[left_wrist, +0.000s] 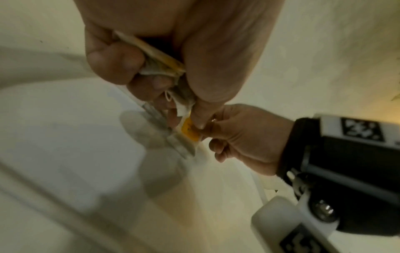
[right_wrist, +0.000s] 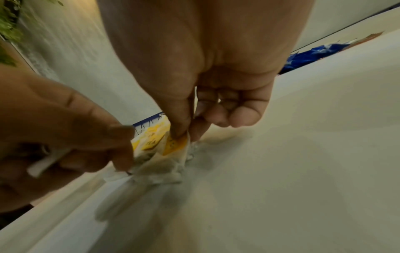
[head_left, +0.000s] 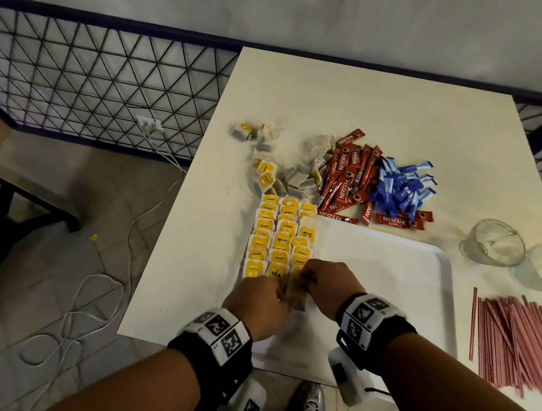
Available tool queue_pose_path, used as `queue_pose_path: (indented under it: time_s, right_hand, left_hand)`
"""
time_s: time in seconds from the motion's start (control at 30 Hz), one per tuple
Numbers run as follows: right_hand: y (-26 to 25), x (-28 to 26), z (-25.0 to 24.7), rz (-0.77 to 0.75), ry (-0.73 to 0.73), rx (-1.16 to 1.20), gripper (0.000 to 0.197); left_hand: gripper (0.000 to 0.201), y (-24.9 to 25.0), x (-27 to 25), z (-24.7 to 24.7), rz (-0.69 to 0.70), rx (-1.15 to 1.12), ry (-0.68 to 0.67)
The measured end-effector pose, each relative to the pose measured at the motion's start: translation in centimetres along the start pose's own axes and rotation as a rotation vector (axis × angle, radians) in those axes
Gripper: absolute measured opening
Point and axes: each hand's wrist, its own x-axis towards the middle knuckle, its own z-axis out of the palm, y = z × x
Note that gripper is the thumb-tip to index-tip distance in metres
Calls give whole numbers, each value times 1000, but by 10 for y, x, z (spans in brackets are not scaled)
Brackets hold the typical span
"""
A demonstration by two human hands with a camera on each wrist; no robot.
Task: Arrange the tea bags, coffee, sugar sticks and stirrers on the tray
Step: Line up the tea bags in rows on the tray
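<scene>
While both hands (head_left: 289,293) seemingly pinch tea bags (head_left: 295,292), stirrers (head_left: 515,341) lie beside the tray (head_left: 391,271).

Yellow-tagged tea bags (head_left: 280,240) rowed on white tray (head_left: 393,254), coffee sticks (head_left: 347,180) heaped beyond

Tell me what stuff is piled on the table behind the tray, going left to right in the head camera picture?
Loose tea bags → red coffee sticks → blue sugar sticks → two glass cups, off to the right nearer the tray's far corner.
</scene>
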Motion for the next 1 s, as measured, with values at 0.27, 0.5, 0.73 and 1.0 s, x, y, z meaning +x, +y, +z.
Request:
queue_pose_path:
  time_s: [0.27,0.5,0.73,1.0]
  right_hand:
    - [-12,-9,-15,-161,178,41,12]
    - [-49,-39,-36,-506,124,184,19]
    - [-53,-32,-35,-472,180,187,8]
    - [-46,-28,-45,-301,47,764,20]
  left_hand:
    - [65,-2,-11,-39,-374,-1397,-265]
    - [70,2,-1,-49,-383,-1738,-179]
    - [62,22,0,-55,-292,-1817,-173]
    - [46,11,8,-51,-451,-1535,279]
